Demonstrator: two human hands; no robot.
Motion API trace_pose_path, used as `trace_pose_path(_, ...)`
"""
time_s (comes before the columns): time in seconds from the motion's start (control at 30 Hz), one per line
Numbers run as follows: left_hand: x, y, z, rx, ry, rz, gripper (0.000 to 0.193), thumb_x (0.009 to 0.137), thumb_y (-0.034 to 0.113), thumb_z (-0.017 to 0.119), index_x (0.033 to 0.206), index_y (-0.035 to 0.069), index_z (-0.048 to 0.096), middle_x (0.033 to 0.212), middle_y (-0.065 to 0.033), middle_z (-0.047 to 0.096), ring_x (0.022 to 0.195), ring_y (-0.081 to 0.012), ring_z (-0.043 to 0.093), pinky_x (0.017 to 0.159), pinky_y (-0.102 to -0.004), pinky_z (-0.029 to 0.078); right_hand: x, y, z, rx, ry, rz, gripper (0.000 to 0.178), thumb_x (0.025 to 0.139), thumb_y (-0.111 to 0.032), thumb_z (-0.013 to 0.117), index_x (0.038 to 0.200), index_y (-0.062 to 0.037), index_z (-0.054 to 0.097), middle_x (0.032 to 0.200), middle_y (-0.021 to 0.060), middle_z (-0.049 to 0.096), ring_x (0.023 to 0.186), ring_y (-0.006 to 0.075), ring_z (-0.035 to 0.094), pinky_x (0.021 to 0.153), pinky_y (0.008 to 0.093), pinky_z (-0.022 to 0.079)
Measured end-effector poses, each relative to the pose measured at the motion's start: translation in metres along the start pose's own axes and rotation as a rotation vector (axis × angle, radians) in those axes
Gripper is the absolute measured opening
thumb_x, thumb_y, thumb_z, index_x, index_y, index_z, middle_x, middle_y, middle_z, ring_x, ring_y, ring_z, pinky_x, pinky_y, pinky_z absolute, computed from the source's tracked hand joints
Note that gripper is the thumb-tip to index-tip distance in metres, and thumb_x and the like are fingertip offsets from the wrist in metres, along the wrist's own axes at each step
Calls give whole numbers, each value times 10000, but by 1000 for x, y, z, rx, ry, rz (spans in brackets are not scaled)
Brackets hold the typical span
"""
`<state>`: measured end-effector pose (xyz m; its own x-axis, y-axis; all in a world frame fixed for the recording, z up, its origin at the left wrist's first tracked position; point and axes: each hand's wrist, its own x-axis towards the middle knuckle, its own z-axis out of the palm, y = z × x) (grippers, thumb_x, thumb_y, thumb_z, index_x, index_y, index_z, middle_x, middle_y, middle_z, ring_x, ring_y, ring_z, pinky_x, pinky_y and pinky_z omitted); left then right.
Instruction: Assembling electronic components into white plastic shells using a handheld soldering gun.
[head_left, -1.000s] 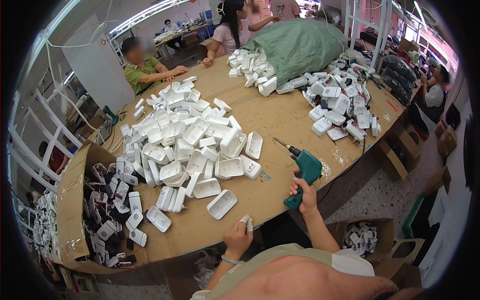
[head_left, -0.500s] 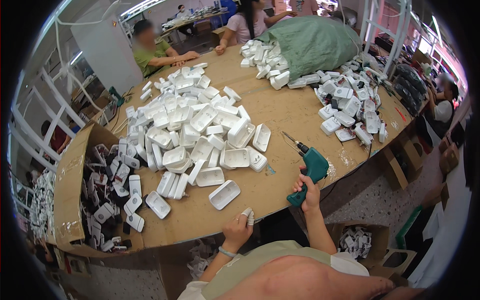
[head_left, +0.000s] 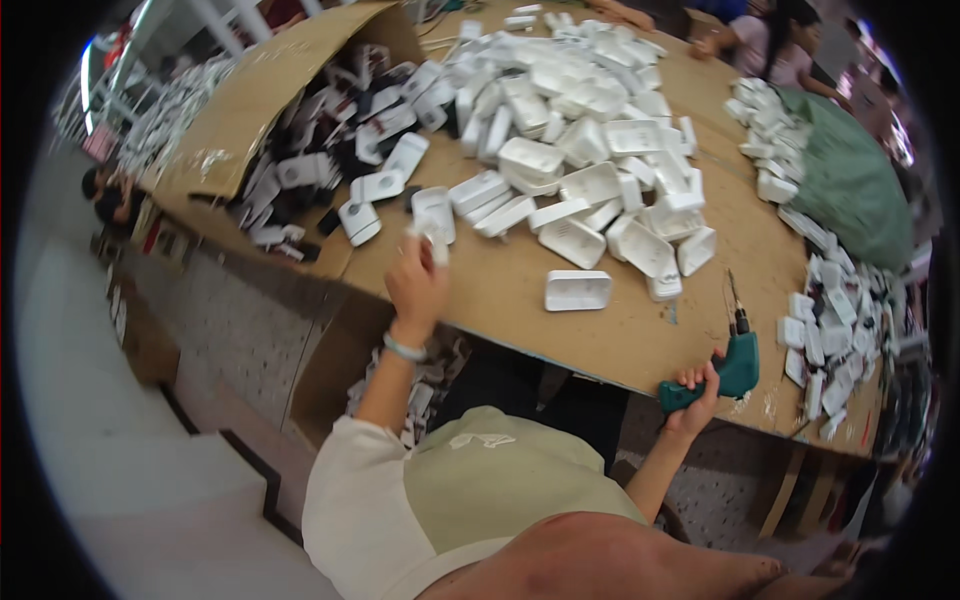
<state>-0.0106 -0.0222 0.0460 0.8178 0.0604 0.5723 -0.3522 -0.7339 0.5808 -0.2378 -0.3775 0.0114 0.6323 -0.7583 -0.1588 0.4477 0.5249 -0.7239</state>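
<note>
My right hand (head_left: 697, 396) is wrapped round the handle of a teal soldering gun (head_left: 740, 366). Its thin metal tip points away from me over the table. My left hand (head_left: 416, 284) reaches to the table's near edge, left of the middle, with its fingers against a white plastic casing (head_left: 433, 208). Motion smears those fingers, so whether they grip the casing cannot be told. A single open casing (head_left: 578, 290) lies apart, its hollow side up. Behind it spreads a large heap of similar white casings (head_left: 590, 185).
At the left, a cardboard box (head_left: 225, 135) lies open toward the heap, holding white and dark parts. A green sack (head_left: 850, 170) spills casings at the far right. Closer on that side is a pile of wired units (head_left: 835, 325). Co-workers sit across the table (head_left: 520, 310).
My left hand has moved left from the table edge to a casing near the box. The soldering gun stays in my right hand. The view has swung toward the left.
</note>
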Motion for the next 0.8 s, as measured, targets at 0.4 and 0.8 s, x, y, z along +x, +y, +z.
trace_pose_path(0.4,191,-129,-9,508,31,276,309,820,128,661,1108,26,617,1145,-166,598,1065,-378,547,920,-460,455,-8,1,10,-117,-25,-33,323,971,-101,540,1290,-54,512,744,-9,399,626,86,402,613,258,405)
trace_pose_path(0.8,264,-179,66,667,-263,524,194,811,43,568,907,91,729,1051,-78,660,1058,-305,564,874,-437,467,-49,-9,26,-169,3,-18,355,919,-64,562,1267,-27,498,693,14,426,577,110,424,577,273,409)
